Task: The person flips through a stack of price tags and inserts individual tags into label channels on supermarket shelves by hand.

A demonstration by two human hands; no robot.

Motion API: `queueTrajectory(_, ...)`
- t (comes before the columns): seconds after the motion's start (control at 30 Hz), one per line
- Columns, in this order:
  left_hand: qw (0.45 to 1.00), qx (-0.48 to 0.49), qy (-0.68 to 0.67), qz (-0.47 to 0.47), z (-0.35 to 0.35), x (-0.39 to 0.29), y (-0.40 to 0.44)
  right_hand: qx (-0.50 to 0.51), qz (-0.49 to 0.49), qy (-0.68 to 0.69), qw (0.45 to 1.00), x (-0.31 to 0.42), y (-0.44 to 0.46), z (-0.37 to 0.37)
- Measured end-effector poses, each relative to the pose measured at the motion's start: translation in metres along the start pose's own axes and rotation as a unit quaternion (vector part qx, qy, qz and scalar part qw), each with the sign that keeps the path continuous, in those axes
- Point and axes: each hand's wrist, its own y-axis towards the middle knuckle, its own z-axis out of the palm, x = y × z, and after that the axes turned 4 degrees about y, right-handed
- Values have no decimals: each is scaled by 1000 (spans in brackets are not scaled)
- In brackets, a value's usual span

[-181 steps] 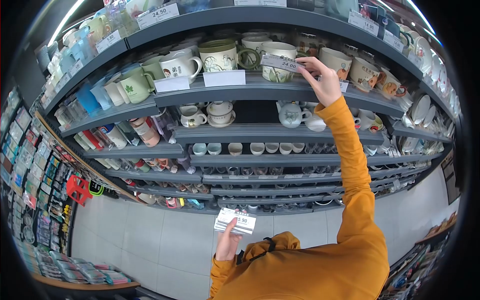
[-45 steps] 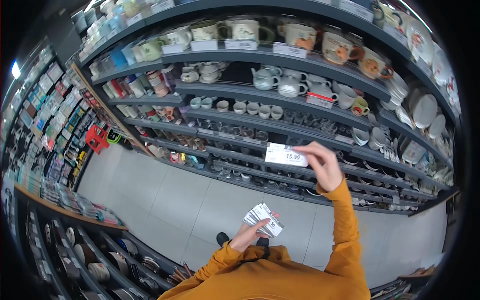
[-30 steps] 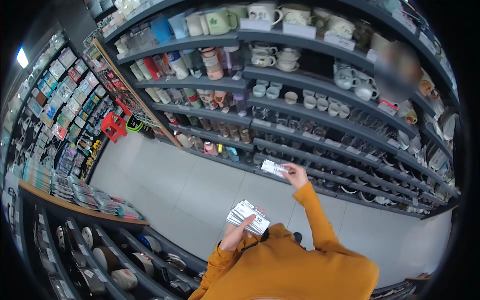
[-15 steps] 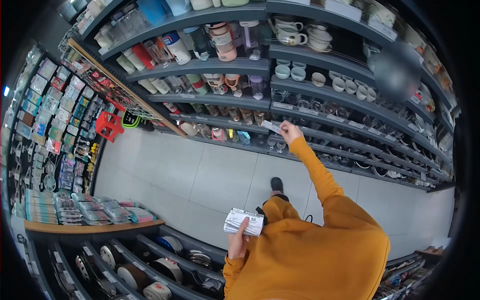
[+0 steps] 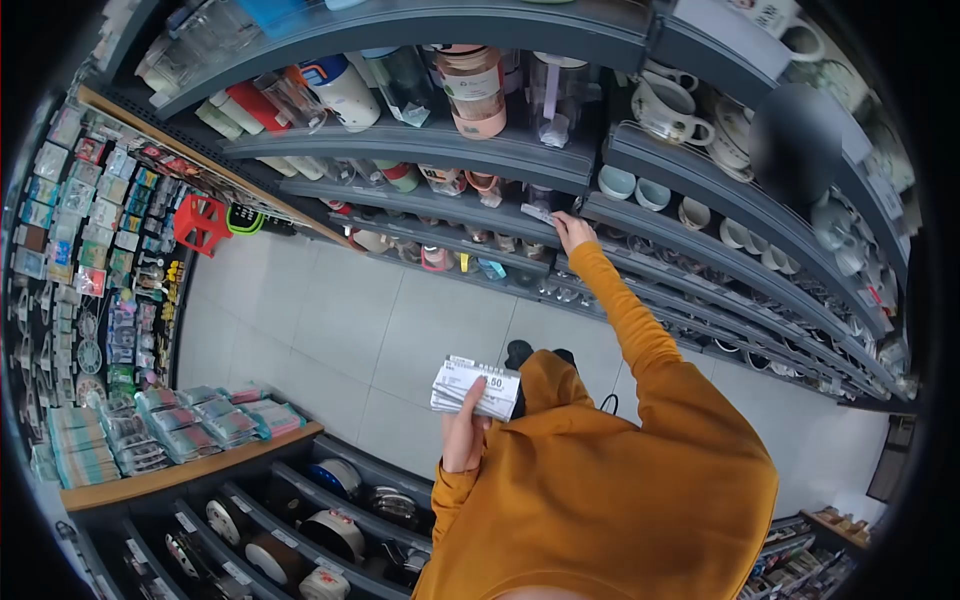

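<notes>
Left hand [image 5: 462,432]: clamped on price-label stack [image 5: 455,380]. Right hand [image 5: 574,231]: pinching single label [image 5: 538,213], now brought up to shelving [image 5: 420,148], still unreleased; contact hard to tell.

Tilted tag [image 5: 537,213] illegible, blue container [image 5: 268,11] cropped

left hand [image 5: 463,422]: near torso [image 5: 610,490], front-left, thumb [image 5: 473,395] uppermost | right arm [image 5: 635,320]: stretched forward from torso | right hand [image 5: 574,231]: pinching, well ahead
</notes>
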Motion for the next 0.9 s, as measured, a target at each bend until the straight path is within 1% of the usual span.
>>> queueTrajectory(0.13,1000,-14,-8,-14,20,-15,26,54,-3,-13,998,-3,11,4)
queueTrajectory(0.23,1000,9,5,-28,18,-19,48,106,41,-6,993,-2,18,-5)
queueTrajectory(0.33,998,21,32,-40,17,-24,65,133,-45,-1,990,-17,20,3)
queueTrajectory(0.43,997,38,52,-41,21,-31,78,141,-34,-9,989,-24,24,9)
queueTrajectory(0.5,996,55,56,-36,22,-35,84,163,-18,-54,985,-26,26,15)
queueTrajectory(0.57,996,69,50,-28,25,-38,87,175,-7,-96,980,-4,20,7)
queueTrajectory(0.67,998,47,48,-10,38,-52,79,87,-31,-79,993,19,5,-4)
queueTrajectory(0.7,998,36,53,-1,43,-58,76,35,-106,-53,992,28,-1,-10)
queueTrajectory(0.77,998,6,60,14,47,-69,73,42,-108,62,991,60,-18,-23)
queueTrajectory(0.8,997,7,70,24,45,-71,75,62,-71,193,977,86,-29,-32)
queueTrajectory(0.83,997,13,70,35,43,-73,76,98,-30,266,959,111,-41,-44)
queueTrajectory(0.9,995,38,78,54,38,-76,80,153,58,402,901,155,-63,-70)
